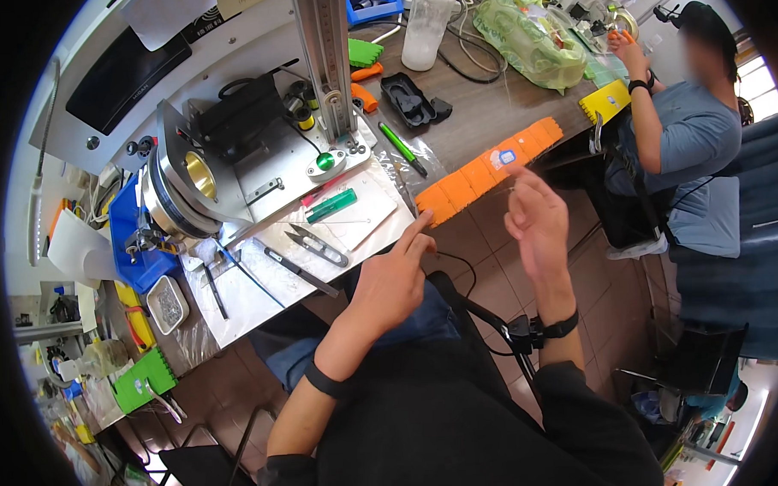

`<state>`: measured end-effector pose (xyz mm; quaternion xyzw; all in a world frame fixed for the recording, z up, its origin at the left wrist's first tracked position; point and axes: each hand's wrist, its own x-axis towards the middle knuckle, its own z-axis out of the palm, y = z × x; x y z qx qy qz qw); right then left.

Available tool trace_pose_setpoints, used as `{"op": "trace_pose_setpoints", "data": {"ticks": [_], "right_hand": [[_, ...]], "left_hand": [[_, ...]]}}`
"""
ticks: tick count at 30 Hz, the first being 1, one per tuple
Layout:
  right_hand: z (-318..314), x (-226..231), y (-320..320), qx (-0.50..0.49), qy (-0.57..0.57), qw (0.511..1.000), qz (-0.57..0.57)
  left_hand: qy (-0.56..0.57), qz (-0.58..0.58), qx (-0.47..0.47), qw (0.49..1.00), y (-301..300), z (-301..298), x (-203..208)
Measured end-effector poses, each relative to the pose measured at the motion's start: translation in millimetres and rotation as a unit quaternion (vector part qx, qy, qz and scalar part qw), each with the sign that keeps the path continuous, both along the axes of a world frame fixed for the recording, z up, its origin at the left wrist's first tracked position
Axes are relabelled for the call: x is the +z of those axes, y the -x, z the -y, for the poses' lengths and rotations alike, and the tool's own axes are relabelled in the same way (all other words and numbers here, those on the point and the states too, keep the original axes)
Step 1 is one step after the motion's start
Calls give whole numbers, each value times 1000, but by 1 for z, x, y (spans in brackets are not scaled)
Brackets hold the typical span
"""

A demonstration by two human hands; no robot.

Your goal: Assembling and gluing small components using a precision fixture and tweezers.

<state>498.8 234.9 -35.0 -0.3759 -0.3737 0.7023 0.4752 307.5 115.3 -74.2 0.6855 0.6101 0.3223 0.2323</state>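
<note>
A long orange strip [466, 185] with ribbed sections and toothed ends lies slanting along the bench edge. It bears a small blue-and-white oval [508, 157]. My left hand [389, 287] reaches its near left end, index finger stretched out and touching the corner; the thumb is hidden. Just past the strip's front edge, my right hand [538, 225] is raised with fingers bent together; what they pinch, if anything, is too small to make out. Left of my left hand, thread snips [316, 245], a dark slim tool [297, 270] and a green-handled tool [331, 206] lie on white sheeting.
A machine with a round metal drum [177, 186] and upright rail [324, 65] fills the left. Farther back are a green marker [402, 148], a black tray [408, 101], a clear bottle [429, 27] and a green plastic bag [532, 37]. A co-worker [680, 121] sits at right.
</note>
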Motion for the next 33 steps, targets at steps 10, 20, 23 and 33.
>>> {"op": "trace_pose_setpoints", "data": {"ticks": [10, 20, 23, 33], "right_hand": [[69, 48, 62, 328, -319, 861, 221], [108, 60, 137, 381, -291, 864, 154], [120, 65, 148, 396, -199, 890, 109], [114, 120, 171, 476, -80, 876, -3]], "left_hand": [[-108, 170, 189, 961, 27, 65, 73], [-203, 64, 294, 932, 75, 107, 70], [-172, 344, 286, 878, 87, 107, 67], [26, 716, -32, 697, 80, 132, 63]]}}
